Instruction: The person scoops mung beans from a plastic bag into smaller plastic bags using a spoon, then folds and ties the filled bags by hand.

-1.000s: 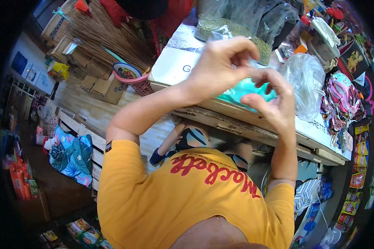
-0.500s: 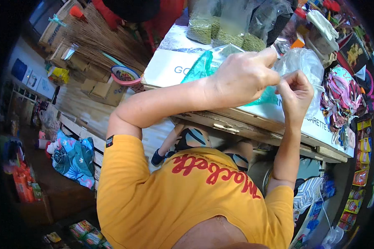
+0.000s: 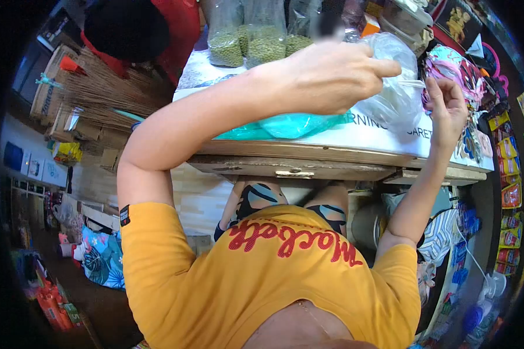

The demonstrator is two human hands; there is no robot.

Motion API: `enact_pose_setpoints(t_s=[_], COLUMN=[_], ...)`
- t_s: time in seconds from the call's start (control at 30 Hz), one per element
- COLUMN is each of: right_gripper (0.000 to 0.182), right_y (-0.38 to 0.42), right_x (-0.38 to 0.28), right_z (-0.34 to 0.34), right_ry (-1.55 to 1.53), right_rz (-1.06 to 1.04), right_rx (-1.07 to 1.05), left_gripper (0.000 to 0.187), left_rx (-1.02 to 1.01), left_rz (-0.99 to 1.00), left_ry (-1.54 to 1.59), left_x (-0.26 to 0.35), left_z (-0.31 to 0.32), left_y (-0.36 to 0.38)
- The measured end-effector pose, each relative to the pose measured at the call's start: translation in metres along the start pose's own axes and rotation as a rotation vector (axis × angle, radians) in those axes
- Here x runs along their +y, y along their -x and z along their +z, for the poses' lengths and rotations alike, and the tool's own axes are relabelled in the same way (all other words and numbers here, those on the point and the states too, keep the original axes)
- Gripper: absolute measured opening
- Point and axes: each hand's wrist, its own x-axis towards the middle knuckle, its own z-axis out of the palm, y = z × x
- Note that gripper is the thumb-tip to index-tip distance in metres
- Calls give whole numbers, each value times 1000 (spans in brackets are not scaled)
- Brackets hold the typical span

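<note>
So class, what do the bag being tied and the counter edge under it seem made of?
The bag: thin clear plastic film, glossy and creased, its turquoise fill showing through. The counter edge: wood, matt and worn, with visible grain; probably unfinished.

head cam | looks steeply down | close over wooden counter [image 3: 308, 164]

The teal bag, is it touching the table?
Touching. The head view shows the teal bag lying flat on the white table top, under the left hand.
</note>
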Motion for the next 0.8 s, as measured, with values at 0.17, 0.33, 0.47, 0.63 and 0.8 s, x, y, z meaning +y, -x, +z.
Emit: enact_pose_setpoints(t_s=[0.17,0.33,0.47,0.63,0.8], right_gripper=[77,47,40,39,37], right_y=[-1,-20,-29,-28,-31], right_x=[39,54,13,17,42], right_z=[-12,-6,-9,-15,-10], right_ry=[274,-114,-55,449,542], right_rz=[340,154,74,35,-104], right_rx=[-150,-132,-168,-249,-337], left_gripper=[10,14,8,7,9], left_rx=[-270,-263,-68,-249,-241], left_rz=[71,-28,-33,-20,-49], left_ry=[54,-37,14,123,161], left_x=[-11,-46,-50,-32,-26], left_z=[36,59,36,30,38], left_y=[-45,-60,-48,-15,-10])
